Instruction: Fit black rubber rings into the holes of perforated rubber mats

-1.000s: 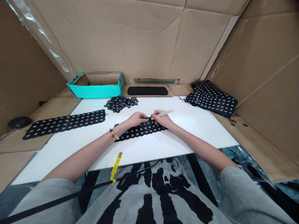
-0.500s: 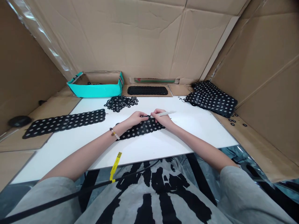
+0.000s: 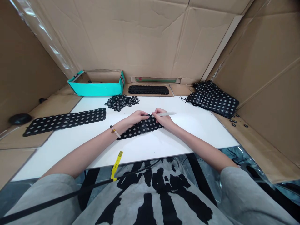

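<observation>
My left hand (image 3: 138, 118) grips the far edge of a black perforated strip (image 3: 140, 128) lying on the white board (image 3: 187, 137). My right hand (image 3: 162, 118) is shut around a slim white stick (image 3: 167, 114), with its fingers on the strip's right end. A longer strip of the same holed material (image 3: 64, 122) lies to the left. Behind my hands is a heap of small black rubber rings (image 3: 121, 102). A stack of holed black sheets (image 3: 212, 99) sits at the board's back right corner.
Cardboard walls surround the board. At the back stand a teal box (image 3: 96, 89) and a dark ridged strip (image 3: 148, 90). Several loose rings (image 3: 234, 121) lie on cardboard at right. A yellow tag (image 3: 116, 165) hangs at the front edge.
The white stick has turned from tilted to nearly level. The strip's right end has drawn slightly left under my hands, which have moved closer together. The view has shifted slightly.
</observation>
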A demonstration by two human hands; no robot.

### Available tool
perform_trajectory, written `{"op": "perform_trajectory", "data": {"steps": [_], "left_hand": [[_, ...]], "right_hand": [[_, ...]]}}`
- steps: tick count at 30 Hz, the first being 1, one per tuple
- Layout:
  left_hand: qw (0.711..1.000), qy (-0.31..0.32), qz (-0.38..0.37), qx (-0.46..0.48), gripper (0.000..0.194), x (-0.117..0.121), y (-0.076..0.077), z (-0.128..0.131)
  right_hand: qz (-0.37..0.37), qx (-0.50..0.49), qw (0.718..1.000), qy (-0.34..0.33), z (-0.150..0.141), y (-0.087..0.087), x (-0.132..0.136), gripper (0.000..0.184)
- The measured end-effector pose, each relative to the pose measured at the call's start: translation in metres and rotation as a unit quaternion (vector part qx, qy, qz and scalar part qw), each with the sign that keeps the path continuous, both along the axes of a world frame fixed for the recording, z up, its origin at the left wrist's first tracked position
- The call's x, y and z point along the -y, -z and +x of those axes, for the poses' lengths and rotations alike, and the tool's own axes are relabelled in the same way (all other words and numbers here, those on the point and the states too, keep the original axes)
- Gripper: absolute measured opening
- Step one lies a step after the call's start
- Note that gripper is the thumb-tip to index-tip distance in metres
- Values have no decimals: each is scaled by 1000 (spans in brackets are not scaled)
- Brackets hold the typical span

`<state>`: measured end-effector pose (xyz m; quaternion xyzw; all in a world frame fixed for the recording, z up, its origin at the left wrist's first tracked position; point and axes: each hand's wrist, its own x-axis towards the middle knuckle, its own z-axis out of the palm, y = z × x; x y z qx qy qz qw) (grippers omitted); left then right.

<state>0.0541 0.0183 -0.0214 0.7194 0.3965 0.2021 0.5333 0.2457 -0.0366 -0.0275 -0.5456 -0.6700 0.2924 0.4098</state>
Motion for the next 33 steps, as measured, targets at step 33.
{"op": "perform_trajectory", "data": {"steps": [33], "left_hand": [[998, 48, 26, 10, 69, 0, -7, 1]], "right_hand": [[49, 80, 994, -64, 2, -1, -4, 21]]}}
